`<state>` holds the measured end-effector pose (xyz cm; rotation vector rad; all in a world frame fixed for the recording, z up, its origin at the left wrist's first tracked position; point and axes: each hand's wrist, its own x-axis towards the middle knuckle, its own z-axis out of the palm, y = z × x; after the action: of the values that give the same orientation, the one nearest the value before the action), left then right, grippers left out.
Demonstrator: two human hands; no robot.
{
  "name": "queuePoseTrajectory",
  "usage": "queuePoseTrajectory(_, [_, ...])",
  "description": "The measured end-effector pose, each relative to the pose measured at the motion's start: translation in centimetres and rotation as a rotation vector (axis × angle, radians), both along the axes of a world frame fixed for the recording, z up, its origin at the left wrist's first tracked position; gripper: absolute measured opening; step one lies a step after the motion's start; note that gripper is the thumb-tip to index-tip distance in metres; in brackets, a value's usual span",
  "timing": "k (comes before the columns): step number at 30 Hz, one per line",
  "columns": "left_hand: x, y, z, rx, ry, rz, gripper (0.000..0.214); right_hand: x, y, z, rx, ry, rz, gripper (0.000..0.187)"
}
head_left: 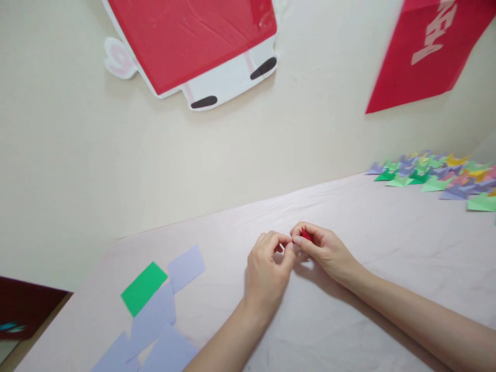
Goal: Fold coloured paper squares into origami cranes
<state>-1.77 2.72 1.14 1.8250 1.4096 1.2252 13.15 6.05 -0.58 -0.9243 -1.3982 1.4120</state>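
Fingers [288,257] of our left hand [267,266] and right hand [329,253] pinch the red paper [306,235], mostly at the right; we cannot tell its long axis.

Paper sheets [155,310] left of hands [267,263]; folded pieces [436,183] behind, right.

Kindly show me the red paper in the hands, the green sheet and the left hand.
Red paper [306,235]: head view, on its visible pointed part.
Green sheet [144,289]: head view, on the middle of its upper face.
Left hand [267,267]: head view, on its back.
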Motion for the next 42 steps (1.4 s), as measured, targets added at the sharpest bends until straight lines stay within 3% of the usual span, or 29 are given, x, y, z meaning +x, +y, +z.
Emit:
queuePoseTrajectory(4, [0.1, -0.1, 0.0, 0.101, 0.139, 0.047, 0.005, -0.2, 0.0, 0.2, -0.058, 0.027, 0.021, 0.041])
queuePoseTrajectory(8, [0.2, -0.1, -0.1, 0.100, 0.143, 0.062, 0.010, -0.2, -0.1, 0.6, -0.029, -0.015, 0.020, 0.041])
queuePoseTrajectory(19, [0.4, -0.2, -0.3, -0.097, -0.093, 0.053, 0.010, 0.0, -0.2, 0.5, 0.022, -0.056, -0.016, 0.034])
queuePoseTrajectory(27, [1.3, -0.1, -0.8, -0.265, -0.314, -0.062, 0.013, -0.1, -0.2, 0.4, -0.013, 0.018, -0.016, 0.029])
queuePoseTrajectory(34, [-0.1, 1.1, -0.8, -0.310, -0.551, -0.048, 0.016, 0.2, 0.3, 0.2, 0.150, -0.005, -0.077, 0.022])
queuePoseTrajectory(37, [-0.4, 1.3, -0.7, -0.341, -0.572, -0.048, 0.016, 0.4, 0.2, 0.1, 0.280, -0.080, -0.055, 0.011])
queuePoseTrajectory(42, [-0.5, 1.4, -0.7, -0.362, -0.562, -0.073, 0.020, 0.5, 0.1, 0.4, 0.346, -0.140, 0.012, 0.012])
